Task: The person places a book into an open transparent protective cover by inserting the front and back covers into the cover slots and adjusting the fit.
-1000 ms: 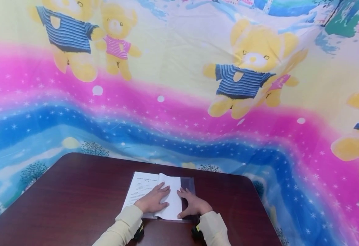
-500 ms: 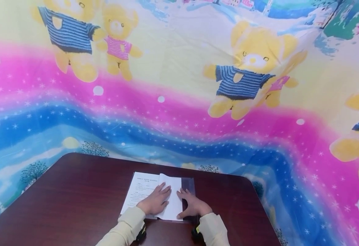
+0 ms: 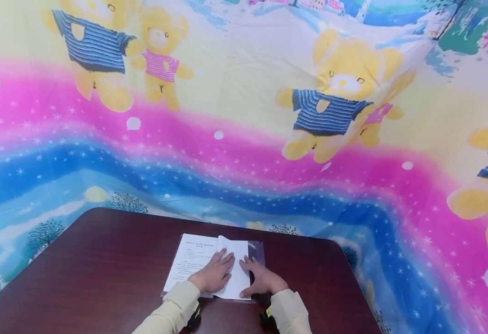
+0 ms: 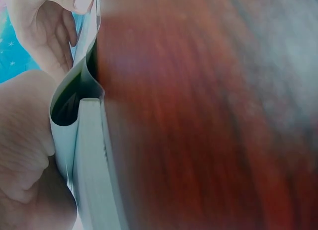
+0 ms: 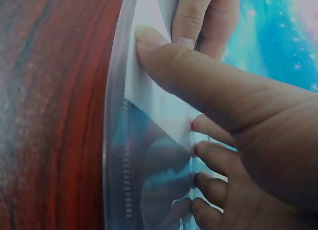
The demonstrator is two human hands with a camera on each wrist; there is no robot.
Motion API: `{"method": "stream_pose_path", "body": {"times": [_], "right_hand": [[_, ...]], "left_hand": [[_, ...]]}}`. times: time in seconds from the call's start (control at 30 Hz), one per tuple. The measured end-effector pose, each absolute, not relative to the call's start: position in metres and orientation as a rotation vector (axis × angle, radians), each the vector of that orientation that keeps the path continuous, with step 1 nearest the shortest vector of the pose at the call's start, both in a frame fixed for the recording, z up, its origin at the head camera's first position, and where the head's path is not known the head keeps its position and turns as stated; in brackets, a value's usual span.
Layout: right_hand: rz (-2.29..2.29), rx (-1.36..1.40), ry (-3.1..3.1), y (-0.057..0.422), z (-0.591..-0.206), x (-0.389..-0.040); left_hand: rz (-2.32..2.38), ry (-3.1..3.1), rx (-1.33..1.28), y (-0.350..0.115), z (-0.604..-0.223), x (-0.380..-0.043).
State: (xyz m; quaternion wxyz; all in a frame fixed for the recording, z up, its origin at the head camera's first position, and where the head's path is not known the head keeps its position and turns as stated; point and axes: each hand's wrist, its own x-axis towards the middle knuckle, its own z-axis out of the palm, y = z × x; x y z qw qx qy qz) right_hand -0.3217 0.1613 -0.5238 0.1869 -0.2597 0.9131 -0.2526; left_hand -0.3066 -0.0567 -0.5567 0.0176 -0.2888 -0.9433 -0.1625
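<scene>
On the table lies a clear plastic sleeve (image 3: pixel 261 253), its embossed edge strip showing in the right wrist view. A thick stack of printed paper (image 3: pixel 191 260) lies at its left. From the stack a white sheet (image 3: pixel 237 273) bends over to the right, part of it under the clear plastic; the left wrist view shows its curled fold (image 4: pixel 62 135) beside the stack. My left hand (image 3: pixel 214 276) rests on this sheet with fingers extended. Thumb and fingers spread apart, my right hand (image 3: pixel 264 277) touches the plastic over the sheet's right edge.
The dark red-brown wooden table (image 3: pixel 93 269) has rounded far corners. Behind it hangs a colourful cloth (image 3: pixel 235 153) printed with bears and snowflakes. A dark wrist device (image 3: pixel 193 320) sits below the left sleeve cuff.
The white sheet's right edge has slid slightly to the right, covering more of the dark strip. My left hand has shifted a little right with it; the right hand stays nearly still.
</scene>
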Motion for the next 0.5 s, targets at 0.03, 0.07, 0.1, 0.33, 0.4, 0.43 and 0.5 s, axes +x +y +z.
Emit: {"method": "stream_pose_path", "body": {"times": [0.03, 0.07, 0.1, 0.33, 0.4, 0.43, 0.5], "right_hand": [[-0.713, -0.734, 2.570, 0.162, -0.524, -0.322], [-0.715, -0.738, 2.569, 0.162, -0.524, -0.322], [-0.717, -0.739, 2.569, 0.162, -0.524, -0.322], [-0.729, -0.754, 2.572, 0.163, -0.526, -0.321], [-0.730, -0.768, 2.573, 0.163, -0.526, -0.321], [-0.730, -0.769, 2.574, 0.163, -0.527, -0.321], [-0.730, -0.771, 2.575, 0.163, -0.527, -0.320]], "left_hand": [[-0.497, -2.933, -0.899, -0.056, -0.556, -0.306], [-0.497, -2.930, -0.904, -0.055, -0.556, -0.306], [-0.494, -2.927, -0.908, -0.055, -0.556, -0.306], [-0.487, -2.908, -0.942, -0.050, -0.558, -0.309], [-0.486, -2.901, -0.951, -0.048, -0.559, -0.309], [-0.482, -2.900, -0.955, -0.047, -0.559, -0.309], [-0.482, -2.894, -0.961, -0.045, -0.560, -0.310]]}}
